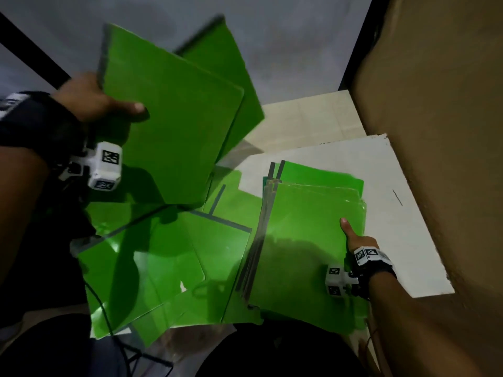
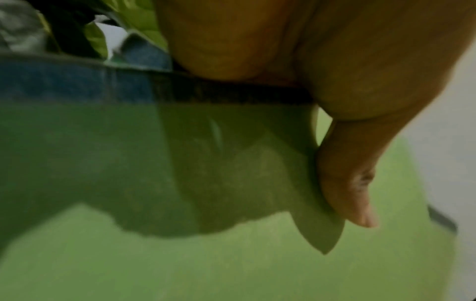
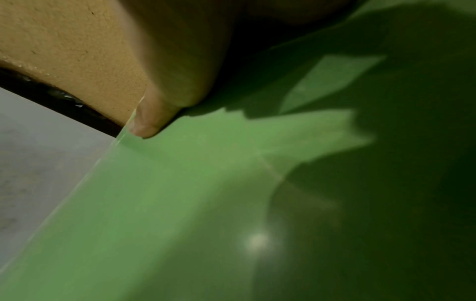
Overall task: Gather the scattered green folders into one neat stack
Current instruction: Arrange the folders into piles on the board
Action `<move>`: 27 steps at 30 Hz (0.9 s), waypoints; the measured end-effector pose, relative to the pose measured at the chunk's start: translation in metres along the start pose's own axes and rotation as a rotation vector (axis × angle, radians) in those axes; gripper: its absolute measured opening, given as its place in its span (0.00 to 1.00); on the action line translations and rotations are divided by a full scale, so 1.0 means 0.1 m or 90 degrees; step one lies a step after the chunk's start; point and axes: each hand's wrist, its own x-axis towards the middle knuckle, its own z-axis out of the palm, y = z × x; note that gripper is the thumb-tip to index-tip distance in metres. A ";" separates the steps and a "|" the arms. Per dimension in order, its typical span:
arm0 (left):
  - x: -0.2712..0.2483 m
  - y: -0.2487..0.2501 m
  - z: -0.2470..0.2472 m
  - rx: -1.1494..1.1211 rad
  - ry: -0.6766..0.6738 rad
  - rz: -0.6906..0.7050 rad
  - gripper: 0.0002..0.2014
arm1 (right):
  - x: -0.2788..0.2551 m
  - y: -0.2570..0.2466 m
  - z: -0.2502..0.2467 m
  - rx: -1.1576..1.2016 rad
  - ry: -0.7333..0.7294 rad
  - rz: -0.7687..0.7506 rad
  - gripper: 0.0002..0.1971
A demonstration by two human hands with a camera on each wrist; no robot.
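Clearly, the left hand [image 1: 89, 100] grasps two green folders [image 1: 174, 126] by one edge, thumb on top, high above the loose folders [image 1: 163, 262] on the floor; because the two are fanned apart and the plastic looks slippery, I think the back one could slide out. The right hand [image 1: 356, 240] grips the right edge of the stack [image 1: 304, 240], thumb on top, but the stack's edges are uneven, so a careless drop may push it more crooked. No container is visible; the stack lies on a white board [image 1: 394, 213] beside a brown wall [image 1: 435, 131].
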 end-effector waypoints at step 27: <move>-0.18 -0.11 3.24 0.300 -0.209 0.182 0.52 | 0.12 -0.03 -0.04 0.057 -0.079 0.056 0.48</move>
